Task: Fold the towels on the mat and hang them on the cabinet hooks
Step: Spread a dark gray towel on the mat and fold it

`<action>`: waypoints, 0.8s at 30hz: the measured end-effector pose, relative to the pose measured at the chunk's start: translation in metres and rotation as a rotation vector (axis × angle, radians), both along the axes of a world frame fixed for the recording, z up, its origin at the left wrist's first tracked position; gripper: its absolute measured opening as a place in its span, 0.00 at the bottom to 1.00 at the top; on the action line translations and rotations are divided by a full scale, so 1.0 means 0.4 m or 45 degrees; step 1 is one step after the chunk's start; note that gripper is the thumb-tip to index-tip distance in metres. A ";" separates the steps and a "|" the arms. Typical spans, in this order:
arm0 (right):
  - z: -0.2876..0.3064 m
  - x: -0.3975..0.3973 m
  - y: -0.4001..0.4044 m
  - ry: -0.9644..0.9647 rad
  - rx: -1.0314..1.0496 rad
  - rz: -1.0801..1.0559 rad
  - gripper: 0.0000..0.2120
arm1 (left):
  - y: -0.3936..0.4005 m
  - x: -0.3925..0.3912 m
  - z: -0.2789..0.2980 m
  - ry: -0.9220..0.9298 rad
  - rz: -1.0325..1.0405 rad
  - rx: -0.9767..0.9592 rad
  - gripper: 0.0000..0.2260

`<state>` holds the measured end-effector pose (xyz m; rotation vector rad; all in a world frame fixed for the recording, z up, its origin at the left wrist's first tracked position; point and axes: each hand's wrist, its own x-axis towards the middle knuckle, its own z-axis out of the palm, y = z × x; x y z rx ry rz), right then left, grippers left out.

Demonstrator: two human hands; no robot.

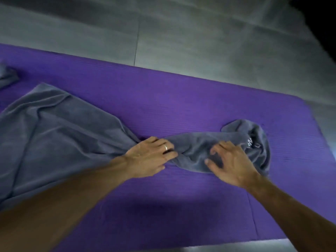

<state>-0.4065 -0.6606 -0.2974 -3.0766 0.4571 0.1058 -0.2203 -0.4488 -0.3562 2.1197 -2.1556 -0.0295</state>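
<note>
View from my head, looking down at the floor. A grey towel (60,128) lay across the purple mat (181,99), broad and roughly flat at my left, gathered into a narrow twisted neck at the middle, and crumpled into a loose curl at my right, where some pale stitched lettering showed, too blurred to read.

My left hand (151,157) rested on the neck of the towel, palm down, fingers bent over the gathered cloth; whether they pinched it or merely pressed it to the mat I could not tell from this view. A ring (165,147) sat on one finger. I judged the hand was placed there to pin the wide part while the bunched end was worked loose.

My right hand (232,164) hovered at the crumpled end, fingers spread and slightly hooked, tips at the cloth but closed round nothing that I could see; motion blur softened them. The spread looked suited to raking that end out flat, which I took as the step in hand: the towel was not yet squared for folding.

A second piece of grey cloth (8,75) lay at the far left edge of the mat, mostly cut off. Beyond the mat was grey tiled floor (200,42). No cabinet, hooks, basket or other container appeared, so nothing was held in anything.
</note>
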 end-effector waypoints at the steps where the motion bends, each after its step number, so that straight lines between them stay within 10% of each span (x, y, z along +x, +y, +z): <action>1: -0.006 -0.025 -0.012 0.102 -0.001 0.017 0.23 | -0.008 0.010 -0.005 0.013 0.056 0.025 0.22; 6: -0.035 -0.076 -0.080 0.278 -0.018 0.029 0.16 | -0.049 0.042 0.016 0.461 0.317 0.056 0.12; 11: 0.074 0.033 -0.167 0.217 0.652 -0.485 0.11 | -0.085 0.110 0.074 0.854 0.572 0.128 0.04; 15: 0.090 0.200 -0.293 0.072 0.647 -0.467 0.04 | -0.131 0.179 0.105 0.596 0.833 0.191 0.06; 19: 0.031 0.296 -0.346 0.072 0.379 -0.388 0.20 | -0.211 0.181 0.123 0.101 0.807 0.493 0.21; 24: -0.012 0.151 -0.398 -0.192 0.423 -0.424 0.13 | -0.349 0.039 0.104 0.147 0.482 0.100 0.26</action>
